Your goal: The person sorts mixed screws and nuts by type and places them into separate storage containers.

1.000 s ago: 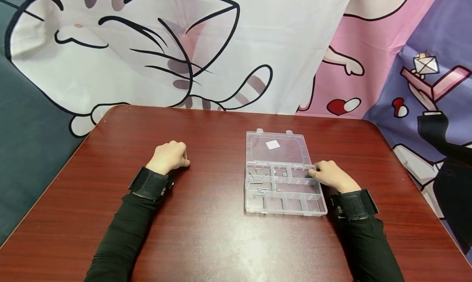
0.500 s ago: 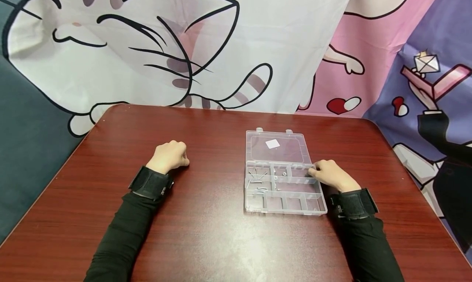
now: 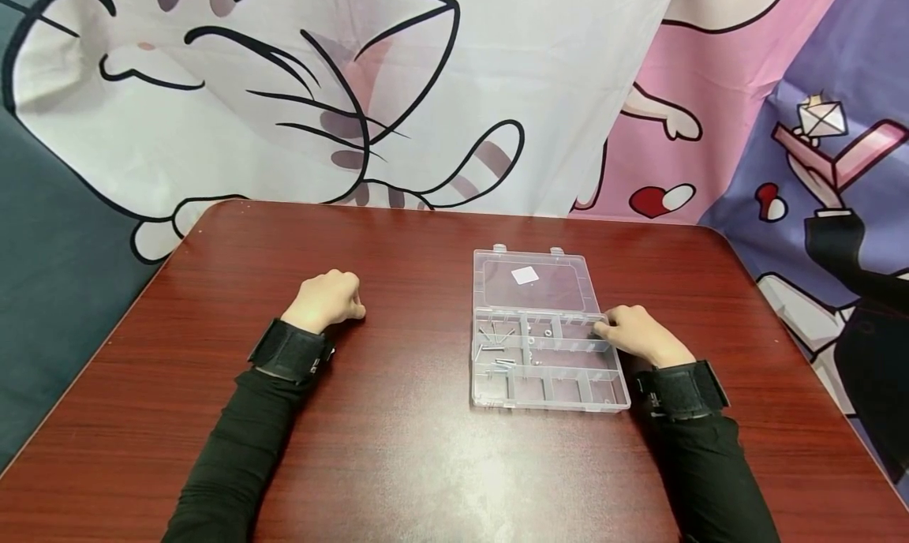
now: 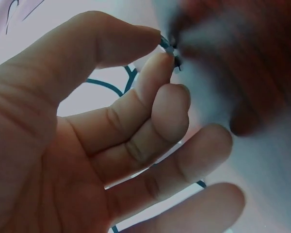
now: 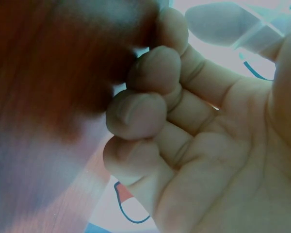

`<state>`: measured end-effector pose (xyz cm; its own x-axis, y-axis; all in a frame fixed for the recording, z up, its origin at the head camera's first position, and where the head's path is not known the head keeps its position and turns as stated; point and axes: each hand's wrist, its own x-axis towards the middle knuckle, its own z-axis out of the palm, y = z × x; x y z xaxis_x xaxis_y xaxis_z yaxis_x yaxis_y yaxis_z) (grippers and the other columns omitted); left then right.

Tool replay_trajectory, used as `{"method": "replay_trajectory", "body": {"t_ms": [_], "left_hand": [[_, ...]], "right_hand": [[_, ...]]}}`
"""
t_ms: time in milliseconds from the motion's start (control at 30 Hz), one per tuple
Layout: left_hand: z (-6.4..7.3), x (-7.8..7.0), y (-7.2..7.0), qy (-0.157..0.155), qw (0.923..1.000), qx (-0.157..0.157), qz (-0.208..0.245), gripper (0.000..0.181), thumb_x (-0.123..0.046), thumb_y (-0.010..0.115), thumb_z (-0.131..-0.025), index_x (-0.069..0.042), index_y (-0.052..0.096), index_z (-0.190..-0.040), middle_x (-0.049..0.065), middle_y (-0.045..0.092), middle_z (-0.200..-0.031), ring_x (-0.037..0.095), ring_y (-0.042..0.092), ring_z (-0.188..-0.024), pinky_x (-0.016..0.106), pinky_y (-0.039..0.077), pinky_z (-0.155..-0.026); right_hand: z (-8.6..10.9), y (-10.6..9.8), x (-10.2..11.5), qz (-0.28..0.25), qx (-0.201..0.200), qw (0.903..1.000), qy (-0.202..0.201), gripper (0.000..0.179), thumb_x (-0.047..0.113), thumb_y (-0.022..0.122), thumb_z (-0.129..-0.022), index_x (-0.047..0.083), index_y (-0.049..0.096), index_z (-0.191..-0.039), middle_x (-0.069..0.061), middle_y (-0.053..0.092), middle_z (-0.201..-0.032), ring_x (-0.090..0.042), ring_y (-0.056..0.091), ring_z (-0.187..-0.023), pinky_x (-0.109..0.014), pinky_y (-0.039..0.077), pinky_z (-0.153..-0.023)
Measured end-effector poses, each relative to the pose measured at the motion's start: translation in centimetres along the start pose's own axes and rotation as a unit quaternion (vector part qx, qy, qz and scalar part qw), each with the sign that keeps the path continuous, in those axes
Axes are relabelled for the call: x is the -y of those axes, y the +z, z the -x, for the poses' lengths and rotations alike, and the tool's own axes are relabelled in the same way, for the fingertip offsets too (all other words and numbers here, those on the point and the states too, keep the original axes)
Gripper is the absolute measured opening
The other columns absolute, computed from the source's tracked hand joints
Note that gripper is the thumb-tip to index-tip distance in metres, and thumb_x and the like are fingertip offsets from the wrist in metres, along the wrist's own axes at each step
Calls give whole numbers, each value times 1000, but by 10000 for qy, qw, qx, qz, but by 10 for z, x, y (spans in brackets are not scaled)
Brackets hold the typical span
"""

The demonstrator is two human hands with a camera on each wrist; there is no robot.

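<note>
In the head view my left hand is at the left of the table, away from the box. Its thumb and index finger pinch a small shiny metal piece in the left wrist view; its exact kind is too small to tell. A clear plastic compartment box lies with its lid folded back. My right hand grips its right wall, the thumb on the inner side and the other fingers curled outside. Several screws lie in the left compartments, and small nuts in the middle ones.
The reddish-brown table extends around the box and both arms. A cartoon-print cloth hangs behind its back edge. A small white label is on the lid. A dark shape stands beyond the right edge.
</note>
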<state>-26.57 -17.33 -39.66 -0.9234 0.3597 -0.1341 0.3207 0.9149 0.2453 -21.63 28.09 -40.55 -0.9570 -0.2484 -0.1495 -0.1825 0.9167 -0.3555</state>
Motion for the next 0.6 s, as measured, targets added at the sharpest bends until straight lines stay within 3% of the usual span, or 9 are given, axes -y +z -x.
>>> {"method": "replay_trajectory", "body": {"t_ms": [300, 600], "left_hand": [[-1, -2, 1, -3, 9999, 29, -125, 3, -13, 65, -74, -11, 66, -73, 2, 60, -71, 23, 56, -63, 45, 45, -59], [0, -4, 0, 111, 9996, -232, -151, 7, -8, 65, -73, -11, 63, -66, 3, 58, -67, 22, 55, -58, 44, 45, -54]], "right_hand": [[0, 1, 0, 4, 24, 10000, 16, 24, 18, 51, -84, 9, 57, -62, 2, 43, -59, -15, 41, -57, -30, 32, -53], [0, 2, -2, 7, -84, 9999, -62, 24, 18, 52, -83, 11, 58, -61, 3, 45, -58, -15, 41, -58, -30, 33, -54]]}}
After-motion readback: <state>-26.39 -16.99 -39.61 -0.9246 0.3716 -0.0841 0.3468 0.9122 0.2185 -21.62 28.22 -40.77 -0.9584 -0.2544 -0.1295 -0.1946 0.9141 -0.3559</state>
